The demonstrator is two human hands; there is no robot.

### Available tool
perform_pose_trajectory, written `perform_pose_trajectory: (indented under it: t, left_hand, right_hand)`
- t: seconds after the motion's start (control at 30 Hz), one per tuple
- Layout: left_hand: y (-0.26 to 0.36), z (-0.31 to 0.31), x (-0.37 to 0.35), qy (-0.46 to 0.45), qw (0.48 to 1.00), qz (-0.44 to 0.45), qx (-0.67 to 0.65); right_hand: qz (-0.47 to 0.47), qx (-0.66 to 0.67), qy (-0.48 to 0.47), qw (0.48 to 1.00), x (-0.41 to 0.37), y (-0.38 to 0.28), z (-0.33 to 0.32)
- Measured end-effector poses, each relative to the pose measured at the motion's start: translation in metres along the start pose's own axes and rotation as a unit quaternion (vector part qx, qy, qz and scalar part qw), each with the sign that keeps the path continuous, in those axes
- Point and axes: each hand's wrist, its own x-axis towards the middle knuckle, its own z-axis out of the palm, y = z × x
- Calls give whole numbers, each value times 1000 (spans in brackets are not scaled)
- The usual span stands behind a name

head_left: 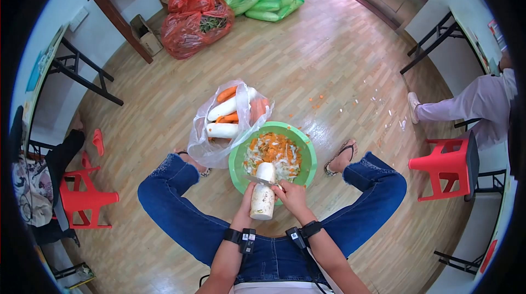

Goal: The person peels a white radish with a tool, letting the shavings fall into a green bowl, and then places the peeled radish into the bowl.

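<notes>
White, dirt-flecked cylindrical radish (262, 203) fills the curled left hand (246, 198), the right hand (293, 195) clenching a flat metal knife (256, 180).

At the grip: two hands, the left hand (249, 198) and right hand (292, 194), one radish (262, 204), one knife (256, 180). Just beyond: one basin (236, 171). Beyond, leftward: one clear bag (204, 149) showing at least two carrots (226, 94). Two red stools (87, 200), one far to either side. Two sandals (330, 167), likewise flanking, nearer.
</notes>
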Motion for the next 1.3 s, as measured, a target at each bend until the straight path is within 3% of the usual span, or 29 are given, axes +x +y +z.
perform_pose_trajectory:
  t: [0.13, 0.5, 0.9, 1.0, 1.07, 1.1, 1.17, 1.3]
  left_hand:
    - [-1, 5, 1, 44, 999, -18, 1]
    - [-2, -2, -1, -43, 997, -32, -54]
    - [-3, 6, -2, -32, 997, -31, -65]
    - [-4, 9, 1, 9, 1000, 13, -12]
    - [-4, 9, 0, -4, 1000, 16, -16]
    - [-4, 9, -1, -16, 1000, 17, -19]
    - [-2, 11, -4, -15, 999, 14, -34]
    - [0, 18, -6, -8, 997, 7, -70]
  right_hand:
    - [24, 8, -13, 1000, 1, 1, -1]
    - [-7, 4, 15, 1000, 4, 4, -2]
    - [-35, -42, 69, 996, 3, 5, 4]
    - [30, 0, 63, 998, 1, -1, 7]
    - [114, 80, 49, 989, 1, -4, 7]
    - [114, 80, 47, 989, 0, 5, 13]
    - [320, 285, -58, 901, -2, 42, 35]
    - [291, 208, -20, 934, -5, 56, 36]
